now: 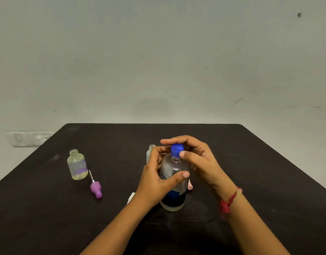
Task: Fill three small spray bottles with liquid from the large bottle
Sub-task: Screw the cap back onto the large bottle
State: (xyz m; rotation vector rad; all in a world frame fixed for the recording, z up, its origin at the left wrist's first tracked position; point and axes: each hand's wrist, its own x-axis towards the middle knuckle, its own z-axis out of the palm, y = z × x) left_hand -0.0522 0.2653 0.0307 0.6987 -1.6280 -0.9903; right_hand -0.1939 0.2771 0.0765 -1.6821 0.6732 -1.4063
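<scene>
L hand [157, 178] fingers wrap big bottle [174, 183] upright on table [48, 208]; R hand [196, 157] fingers pinch its blue cap [177, 150].

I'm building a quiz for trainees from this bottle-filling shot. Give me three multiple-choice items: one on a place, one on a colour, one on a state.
1. Where is the purple spray top?
A) screwed on a bottle
B) lying on the table near the left small bottle
C) inside a box

2. What colour is the cap of the large bottle?
A) red
B) blue
C) white

3. What state is the left small bottle in?
A) upright, neck open
B) capped
C) tipped over

Answers:
1 B: it lies on its side by that bottle's base.
2 B: the cap gripped by the right hand is blue.
3 A: it stands upright and its bare threaded neck carries no top.
</scene>
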